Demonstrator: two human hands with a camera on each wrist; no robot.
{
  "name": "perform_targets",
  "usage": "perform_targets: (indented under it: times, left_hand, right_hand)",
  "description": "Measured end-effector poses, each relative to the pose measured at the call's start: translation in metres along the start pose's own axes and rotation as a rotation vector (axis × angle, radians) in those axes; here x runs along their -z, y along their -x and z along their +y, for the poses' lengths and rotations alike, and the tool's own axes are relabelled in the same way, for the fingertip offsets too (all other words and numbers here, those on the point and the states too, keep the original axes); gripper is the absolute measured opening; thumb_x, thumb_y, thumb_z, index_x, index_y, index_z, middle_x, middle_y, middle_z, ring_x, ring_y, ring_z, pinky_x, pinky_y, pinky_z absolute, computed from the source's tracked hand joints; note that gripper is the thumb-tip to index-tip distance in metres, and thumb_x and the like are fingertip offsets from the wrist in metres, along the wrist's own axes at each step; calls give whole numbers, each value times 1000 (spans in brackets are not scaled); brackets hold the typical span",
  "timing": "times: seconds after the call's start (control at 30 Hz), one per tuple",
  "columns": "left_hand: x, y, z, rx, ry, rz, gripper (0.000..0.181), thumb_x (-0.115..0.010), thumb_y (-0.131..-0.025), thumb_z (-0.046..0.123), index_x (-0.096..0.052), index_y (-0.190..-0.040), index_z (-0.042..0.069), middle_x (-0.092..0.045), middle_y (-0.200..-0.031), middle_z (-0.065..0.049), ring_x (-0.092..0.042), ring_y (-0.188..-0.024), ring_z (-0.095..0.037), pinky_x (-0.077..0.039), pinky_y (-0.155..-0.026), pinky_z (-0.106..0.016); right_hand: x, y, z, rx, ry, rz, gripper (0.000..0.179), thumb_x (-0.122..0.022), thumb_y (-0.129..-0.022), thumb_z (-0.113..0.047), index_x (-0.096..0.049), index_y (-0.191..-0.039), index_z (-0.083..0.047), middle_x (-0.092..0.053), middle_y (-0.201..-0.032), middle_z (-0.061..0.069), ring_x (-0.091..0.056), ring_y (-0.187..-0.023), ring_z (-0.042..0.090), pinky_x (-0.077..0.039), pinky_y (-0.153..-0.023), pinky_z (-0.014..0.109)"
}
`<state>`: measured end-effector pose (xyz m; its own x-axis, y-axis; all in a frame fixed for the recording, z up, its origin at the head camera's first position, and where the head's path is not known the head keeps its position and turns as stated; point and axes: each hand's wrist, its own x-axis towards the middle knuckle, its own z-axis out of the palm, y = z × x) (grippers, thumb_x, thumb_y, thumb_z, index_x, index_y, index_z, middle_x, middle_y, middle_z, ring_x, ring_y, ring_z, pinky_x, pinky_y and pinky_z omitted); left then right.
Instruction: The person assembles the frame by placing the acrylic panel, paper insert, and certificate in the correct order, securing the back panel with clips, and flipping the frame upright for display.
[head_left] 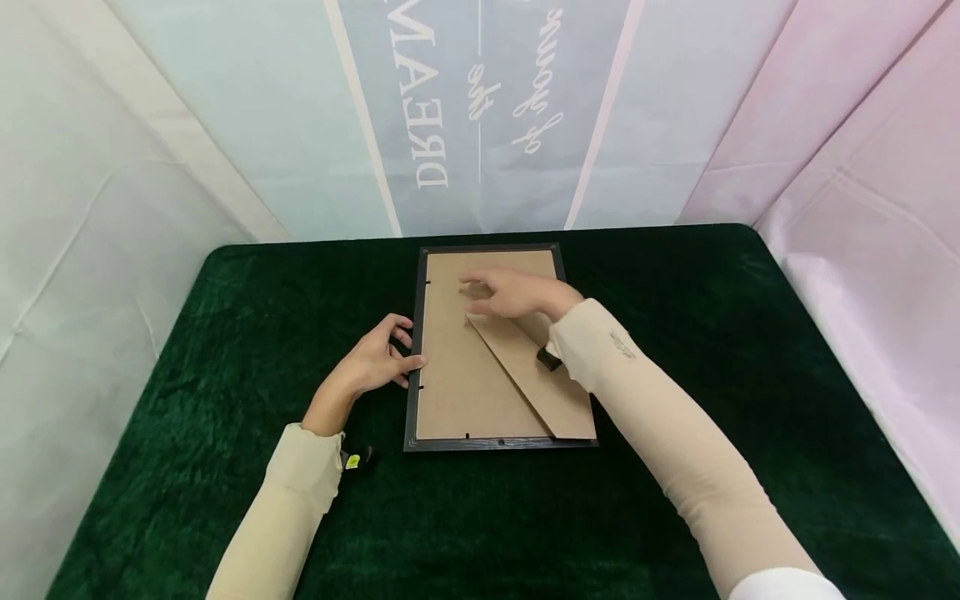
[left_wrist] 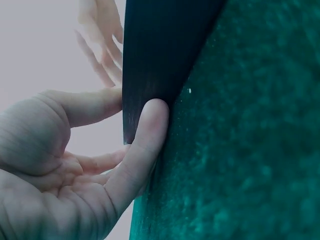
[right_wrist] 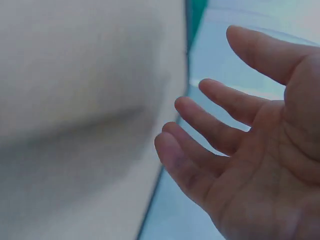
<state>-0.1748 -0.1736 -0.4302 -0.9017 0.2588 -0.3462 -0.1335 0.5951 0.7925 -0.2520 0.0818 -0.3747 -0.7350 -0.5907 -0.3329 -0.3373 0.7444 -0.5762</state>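
Observation:
A picture frame [head_left: 412, 417] with a black rim lies face down in the head view, its brown backing board [head_left: 457, 392] showing. A tapered brown stand flap [head_left: 532, 375] runs slantwise across the board's right part. At the left rim, my left hand [head_left: 375, 358] grips the frame, its thumb over the top edge. The left wrist view shows the digits of my left hand [left_wrist: 85, 165] around the black side. My right hand [head_left: 517, 292] hovers over the board near the flap's upper end. Nothing is between its loosely bent fingers [right_wrist: 215, 125] in the right wrist view.
Dark green velvet cloth [head_left: 247, 333] covers the table under the frame. Small black tabs [head_left: 467, 436] stick out along the board's edges. A printed curtain [head_left: 510, 192] hangs behind the table, with pale cloth [head_left: 862, 217] at the right side.

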Motion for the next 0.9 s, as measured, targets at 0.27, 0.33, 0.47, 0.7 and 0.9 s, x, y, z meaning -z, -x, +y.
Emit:
perform_targets:
  times: [0.27,0.33,0.47,0.7,0.9]
  left_hand:
    - [0,1,0,18,-20,-7,61,-72,-92,18,-38,-142,10,-54,-127,-16,-71,-69,-17,-58,-87,-43]
    - [1,1,0,18,-17,-5,61,-72,-92,18,-38,-142,10,-54,-128,-16,-71,-69,-18,-58,-86,-43]
    - [1,1,1,25,-12,2,62,-73,-92,18,-38,-142,10,-53,-128,-16,-71,-70,-18,-59,-85,-42]
    - [0,-1,-1,31,9,0,61,-72,-92,17,-39,-142,9,-52,-127,-16,-70,-69,-19,-60,-81,-39]
    - [0,-4,-3,19,-16,-4,62,-71,-93,21,-39,-144,6,-52,-127,-17,-70,-68,-18,-60,-79,-37]
  right_hand:
    - [7,62,36,-4,-41,220,56,-54,-103,-37,-42,-151,-13,-37,-159,11,-33,-147,31,-32,-118,54]
    - [5,74,47,-23,-53,276,55,-56,-102,-34,-43,-150,-11,-38,-157,13,-34,-146,32,-32,-117,56]
    - [-3,88,66,-76,-71,342,55,-58,-101,-32,-44,-149,-10,-40,-154,16,-38,-143,34,-35,-115,57]
    - [-18,93,86,-184,-149,322,67,-61,-100,-33,-32,-154,-7,-36,-155,20,-49,-133,40,-45,-106,57]
    - [-20,88,90,-271,-221,319,75,-65,-96,-32,-27,-156,-9,-41,-153,20,-64,-113,33,-55,-94,49]
